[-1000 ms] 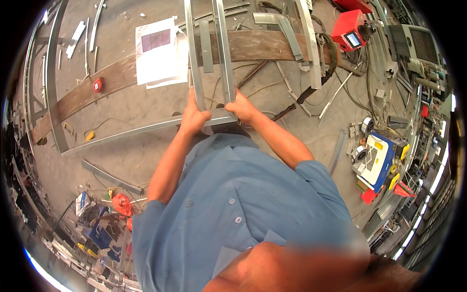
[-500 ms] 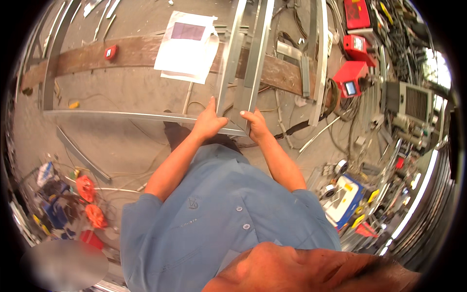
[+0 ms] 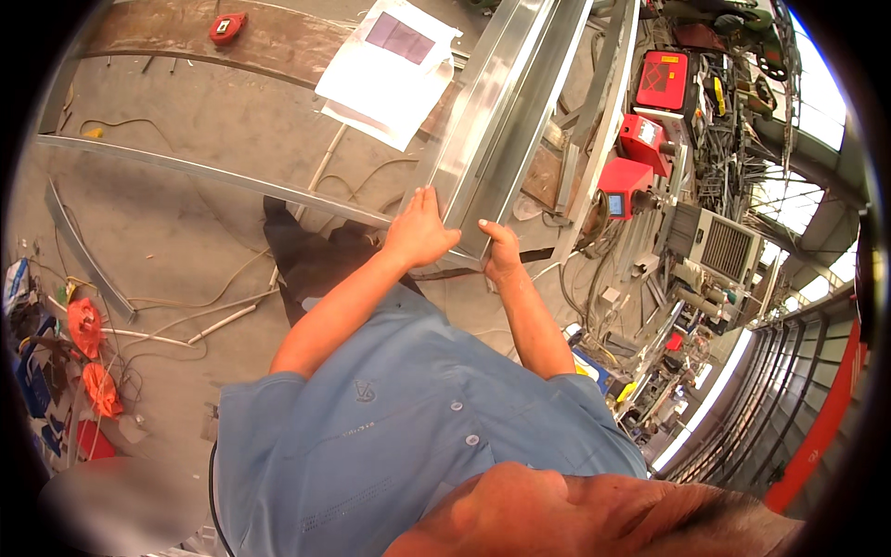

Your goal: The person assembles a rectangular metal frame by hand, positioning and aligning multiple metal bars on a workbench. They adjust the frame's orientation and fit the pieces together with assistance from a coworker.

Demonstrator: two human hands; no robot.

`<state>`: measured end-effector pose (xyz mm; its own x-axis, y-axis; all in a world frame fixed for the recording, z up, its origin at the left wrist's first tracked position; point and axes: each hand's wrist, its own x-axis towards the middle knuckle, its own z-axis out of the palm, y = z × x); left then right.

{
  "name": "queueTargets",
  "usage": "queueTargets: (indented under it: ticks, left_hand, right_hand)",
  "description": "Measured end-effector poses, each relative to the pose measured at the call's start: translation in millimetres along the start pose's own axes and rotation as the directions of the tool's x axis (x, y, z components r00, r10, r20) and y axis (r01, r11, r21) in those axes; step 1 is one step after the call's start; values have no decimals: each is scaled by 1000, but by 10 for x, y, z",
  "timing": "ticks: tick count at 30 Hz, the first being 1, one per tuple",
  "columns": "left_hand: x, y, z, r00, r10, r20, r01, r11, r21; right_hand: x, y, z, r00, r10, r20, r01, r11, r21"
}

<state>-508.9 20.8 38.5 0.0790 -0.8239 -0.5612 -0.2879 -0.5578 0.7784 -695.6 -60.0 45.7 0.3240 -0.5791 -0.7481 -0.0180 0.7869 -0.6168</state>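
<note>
A long shiny metal channel [image 3: 497,121] runs away from my body, its near end between my two hands. My left hand [image 3: 422,229] is closed on its left side, fingers pressed against the wall and thumb toward the near end. On the right side my right hand [image 3: 502,251] grips the edge, thumb on top, other fingers mostly hidden beneath. A thin metal frame bar [image 3: 213,176] stretches left from near my left hand. Left of the channel, a white printed sheet [image 3: 390,74] lies across a brown beam [image 3: 176,32].
A red tape measure [image 3: 227,28] rests on the beam. To the right are red machines [image 3: 624,188], a louvred grey unit [image 3: 724,246] and another metal rail [image 3: 603,139]. Cables [image 3: 223,320] and a curved metal strip [image 3: 88,251] lie on the floor; orange bags [image 3: 93,357] sit at left.
The channel's near end looks larger and closer, and its far end leans further right. My hands have stayed on it, the left reaching slightly farther right. The view has shifted.
</note>
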Motion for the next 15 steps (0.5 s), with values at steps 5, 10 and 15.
queueTargets:
  ticks: [5, 10, 15]
  left_hand:
    - [-6, -34, 10, 1000, -8, -11, 8, 1000, -21]
    - [-9, 2, -36, 1000, -13, 9, 13, 999, -32]
    - [26, -66, 82, 998, 48, -46, -48, 999, 3]
  right_hand:
    - [-67, -12, 122, 998, -20, -63, 20, 1000, 7]
    - [-5, 20, 38, 999, 35, 20, -37, 997, 69]
    - [-65, -12, 84, 998, -1, 58, -4, 996, 86]
